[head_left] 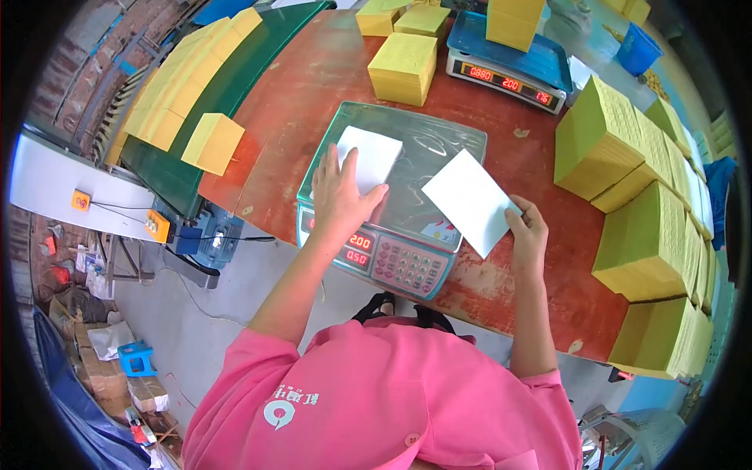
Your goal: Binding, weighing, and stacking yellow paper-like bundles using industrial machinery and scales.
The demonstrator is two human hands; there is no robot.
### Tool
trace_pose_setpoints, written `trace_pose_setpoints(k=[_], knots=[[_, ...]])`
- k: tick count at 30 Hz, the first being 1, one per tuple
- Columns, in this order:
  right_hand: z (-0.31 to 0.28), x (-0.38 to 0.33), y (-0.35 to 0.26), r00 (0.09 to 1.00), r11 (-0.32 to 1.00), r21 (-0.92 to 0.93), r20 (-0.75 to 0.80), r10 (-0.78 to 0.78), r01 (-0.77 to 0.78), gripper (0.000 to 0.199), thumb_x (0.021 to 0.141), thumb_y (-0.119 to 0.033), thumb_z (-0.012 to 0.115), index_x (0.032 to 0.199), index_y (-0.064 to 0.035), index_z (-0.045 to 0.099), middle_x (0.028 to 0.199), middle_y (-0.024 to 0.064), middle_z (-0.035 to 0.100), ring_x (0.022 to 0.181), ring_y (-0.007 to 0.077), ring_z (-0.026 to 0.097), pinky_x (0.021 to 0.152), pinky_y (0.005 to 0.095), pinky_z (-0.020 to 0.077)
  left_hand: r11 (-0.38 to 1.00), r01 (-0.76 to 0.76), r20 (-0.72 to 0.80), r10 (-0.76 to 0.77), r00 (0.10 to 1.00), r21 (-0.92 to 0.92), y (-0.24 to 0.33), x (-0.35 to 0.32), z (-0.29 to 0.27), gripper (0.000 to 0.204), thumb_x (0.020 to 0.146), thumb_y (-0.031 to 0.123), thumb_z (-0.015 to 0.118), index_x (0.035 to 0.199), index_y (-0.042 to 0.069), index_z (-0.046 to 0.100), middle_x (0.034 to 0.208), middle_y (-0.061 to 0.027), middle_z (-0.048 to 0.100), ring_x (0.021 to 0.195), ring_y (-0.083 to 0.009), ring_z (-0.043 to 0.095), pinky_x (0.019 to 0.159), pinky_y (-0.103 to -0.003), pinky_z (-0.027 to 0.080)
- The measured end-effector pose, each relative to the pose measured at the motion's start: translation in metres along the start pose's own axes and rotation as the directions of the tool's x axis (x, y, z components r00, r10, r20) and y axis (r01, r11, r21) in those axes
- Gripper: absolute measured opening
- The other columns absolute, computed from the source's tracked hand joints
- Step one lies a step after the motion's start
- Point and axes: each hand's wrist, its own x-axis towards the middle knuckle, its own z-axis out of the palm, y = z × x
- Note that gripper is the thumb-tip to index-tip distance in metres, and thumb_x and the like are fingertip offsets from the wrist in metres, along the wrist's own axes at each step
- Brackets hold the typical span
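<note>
Now left hand (338,196) flat on white sheet (368,158); right hand (529,231) pinches second sheet (470,201) corner.

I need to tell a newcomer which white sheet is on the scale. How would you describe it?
Find the red table, then the near scale with its clear-wrapped pan. The white sheet lies flat on that pan under the left hand. The other white sheet is tilted, pinched by the right hand.
</note>
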Motion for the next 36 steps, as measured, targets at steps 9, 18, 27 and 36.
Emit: trace_pose_setpoints(k=[9, 18, 27, 36], knots=[[-0.012, -0.006, 0.028, 0.995, 0.971, 0.218, 0.009, 0.097, -0.097, 0.03, 0.089, -0.004, 0.057, 0.117, 0.0059, 0.059, 0.101, 0.0083, 0.062, 0.091, 0.0141, 0.057, 0.085, 0.0287, 0.0454, 0.988, 0.03, -0.013, -0.033, 0.999, -0.149, -0.006, 0.003, 0.003, 0.046, 0.082, 0.028, 0.069, 0.117, 0.001, 0.062, 0.136, -0.0297, 0.048, 0.13, -0.0394, 0.044, 0.107, -0.042, 0.036], [-0.013, -0.019, 0.037, 0.989, 0.92, 0.361, 0.038, 0.146, -0.149, 0.013, 0.088, 0.002, 0.054, 0.1, 0.0019, 0.059, 0.093, 0.0061, 0.062, 0.081, 0.0125, 0.058, 0.074, 0.0269, 0.0478, 0.96, -0.01, -0.175, -0.041, 0.984, -0.28, -0.01, 0.0, -0.014, 0.008, 0.085, 0.008, 0.062, 0.089, 0.0, 0.062, 0.119, -0.0189, 0.063, 0.123, -0.0402, 0.05, 0.103, -0.044, 0.04], [0.011, -0.075, 0.038, 0.979, 0.93, 0.327, -0.049, 0.196, -0.169, 0.034, 0.085, -0.002, 0.059, 0.119, 0.0009, 0.059, 0.101, 0.008, 0.064, 0.089, 0.0165, 0.062, 0.077, 0.031, 0.0526, 0.529, -0.016, -0.081, -0.101, 0.992, -0.849, 0.02, -0.035, -0.098, 0.009, 0.097, 0.006, 0.045, 0.093, 0.003, 0.052, 0.081, 0.0033, 0.045, 0.069, -0.0043, 0.04, 0.063, -0.021, 0.037], [-0.065, -0.164, 0.085, 0.884, 0.996, -0.055, -0.465, 0.035, -0.068, 0.015, 0.085, -0.005, 0.061, 0.098, 0.0013, 0.062, 0.081, 0.0054, 0.064, 0.073, 0.0116, 0.06, 0.061, 0.0277, 0.0497, 0.514, -0.041, 0.351, 0.639, 0.684, -0.857, 0.11, -0.053, -0.027, 0.007, 0.086, 0.001, 0.058, 0.08, 0.003, 0.057, 0.07, -0.0018, 0.051, 0.064, -0.0139, 0.048, 0.06, -0.029, 0.04]])
